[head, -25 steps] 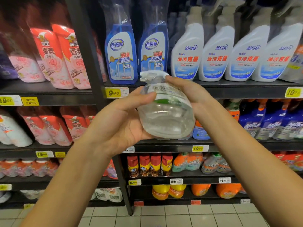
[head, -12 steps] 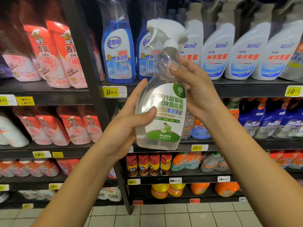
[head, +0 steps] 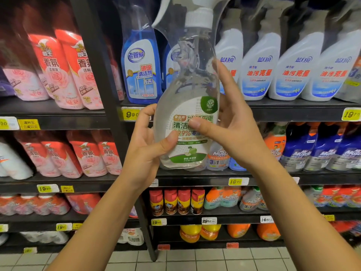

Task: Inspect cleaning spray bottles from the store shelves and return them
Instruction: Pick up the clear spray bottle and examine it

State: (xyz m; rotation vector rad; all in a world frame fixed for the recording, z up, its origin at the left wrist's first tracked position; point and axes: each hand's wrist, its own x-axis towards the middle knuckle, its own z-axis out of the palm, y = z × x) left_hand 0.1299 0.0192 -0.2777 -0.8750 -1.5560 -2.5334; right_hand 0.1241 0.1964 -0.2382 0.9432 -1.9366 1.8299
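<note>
A clear bottle [head: 187, 90] is being held upright between both hands. Its lower body is being gripped by the left hand [head: 144, 147]: the thumb is being pressed on the front label [head: 187, 151], and the fingers are being curled round the back. The right hand [head: 236, 133] is being kept on the opposite side, higher than the left. Its thumb is being laid across the label, and its fingers, nearly straight, are being run up behind the neck, so the bottle is being pinched. The white trigger head [head: 198, 15] is being carried above both hands, partly cut off at the top edge. Beyond the hands, blue bottles [head: 140, 67] and white bottles [head: 259, 69] are being displayed on a shelf [head: 293, 112].
</note>
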